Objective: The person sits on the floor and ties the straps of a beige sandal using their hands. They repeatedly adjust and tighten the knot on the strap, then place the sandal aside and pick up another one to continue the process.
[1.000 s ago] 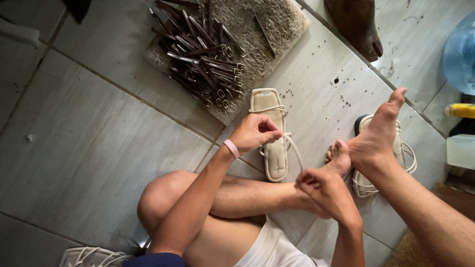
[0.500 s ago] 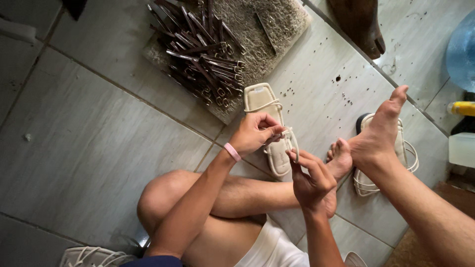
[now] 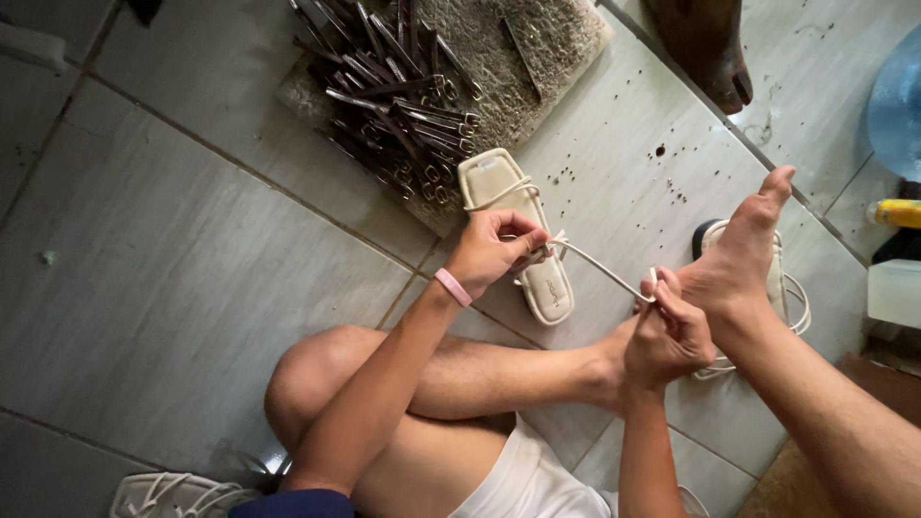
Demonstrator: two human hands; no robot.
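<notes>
The left hand (image 3: 494, 251) was closed over the middle of a cream sandal (image 3: 518, 235), which lay flat on the grey tiled floor (image 3: 173, 249) with its toe pointing far. Its fingers pinched the sandal's straps where they met, and a pink band (image 3: 453, 287) sat on the wrist. From that pinch a thin cream strap (image 3: 600, 268) ran taut to the right, clear of the floor, to the right hand (image 3: 667, 331). The right hand was shut on the strap's end, thumb and fingertips pressed together around it, just beside the person's bare foot (image 3: 743, 249). That foot rested on a second cream sandal (image 3: 782, 288), whose loose straps looped on the tiles to its right. Beyond the first sandal, a pile of dark buckled straps (image 3: 393, 96) lay on a rough mat (image 3: 518, 58), its near corner almost touching the sandal's toe. Small dark specks dotted the tiles to the right of the sandal. At the near left edge, part of a third strappy sandal (image 3: 168, 494) showed.
</notes>
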